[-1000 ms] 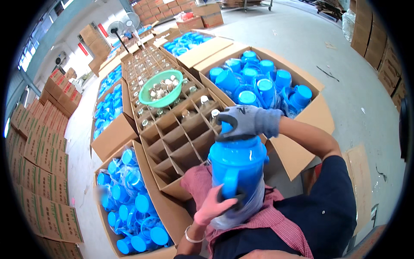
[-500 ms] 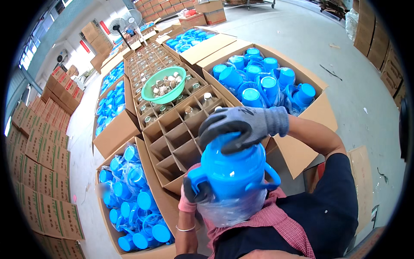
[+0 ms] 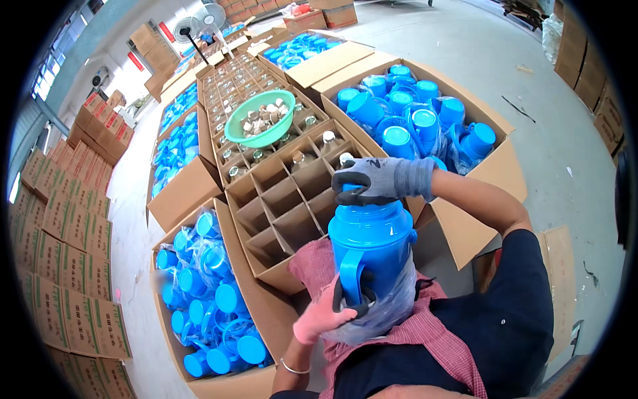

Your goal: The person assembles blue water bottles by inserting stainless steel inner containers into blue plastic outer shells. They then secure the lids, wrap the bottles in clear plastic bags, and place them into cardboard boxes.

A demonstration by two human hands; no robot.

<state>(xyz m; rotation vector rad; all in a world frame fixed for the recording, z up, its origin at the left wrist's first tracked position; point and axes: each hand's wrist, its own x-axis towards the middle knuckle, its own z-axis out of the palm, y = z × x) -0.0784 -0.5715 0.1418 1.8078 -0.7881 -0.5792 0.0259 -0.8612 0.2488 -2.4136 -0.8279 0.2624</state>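
Observation:
A shiny blue plastic thermos jug stands nearly upright against my body, with a clear plastic bag bunched round its lower part. My left hand, in a pink glove with dark fingertips and palm, is closed on the jug's side handle. On top, my right hand, in a grey glove with black coating, has its fingers wrapped round the jug's blue cap, which they mostly cover. The jug's base is hidden by the bag and my apron.
Just beyond is a divided carton holding glass liners in several cells. A green basin of small pale pieces rests on it. Cartons of blue jug parts stand at left and right. Stacked boxes line the left side.
The jug has turned and straightened, so its handle now faces me. My right fingers have drawn in round the cap. My left hand has moved from the jug's left side to its front.

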